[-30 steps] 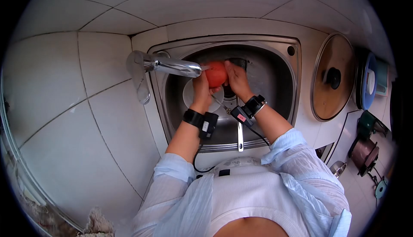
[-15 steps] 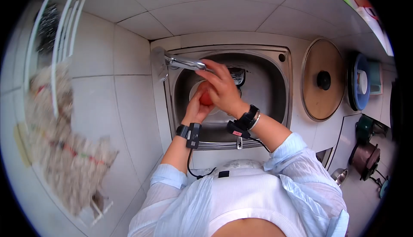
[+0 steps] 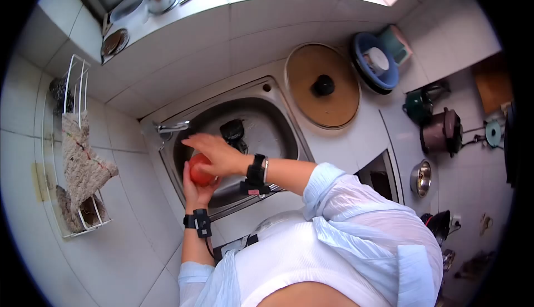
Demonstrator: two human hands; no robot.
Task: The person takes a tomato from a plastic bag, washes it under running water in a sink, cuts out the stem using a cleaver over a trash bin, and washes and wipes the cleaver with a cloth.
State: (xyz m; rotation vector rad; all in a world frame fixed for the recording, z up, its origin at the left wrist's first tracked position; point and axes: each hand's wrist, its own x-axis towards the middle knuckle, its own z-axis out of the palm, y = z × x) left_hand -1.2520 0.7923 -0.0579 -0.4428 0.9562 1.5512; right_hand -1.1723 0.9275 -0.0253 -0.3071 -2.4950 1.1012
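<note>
Over the left part of the steel sink, my left hand cups a red tomato from below. My right hand lies across the top of the tomato, its fingers stretched towards the faucet and its thumb by the fruit. Part of the tomato is hidden behind the right hand. Inside the sink, beyond my right hand, is a black object whose kind I cannot make out.
A glass lid with a black knob lies right of the sink, beside a blue basin. A wire rack with a cloth hangs on the left wall. A purplish pot and a metal bowl are farther right.
The view has swung right and up, showing the window ledge. Both hands and the tomato are now farther from the faucet, nearer the sink's front edge. The left hand still holds the tomato.
</note>
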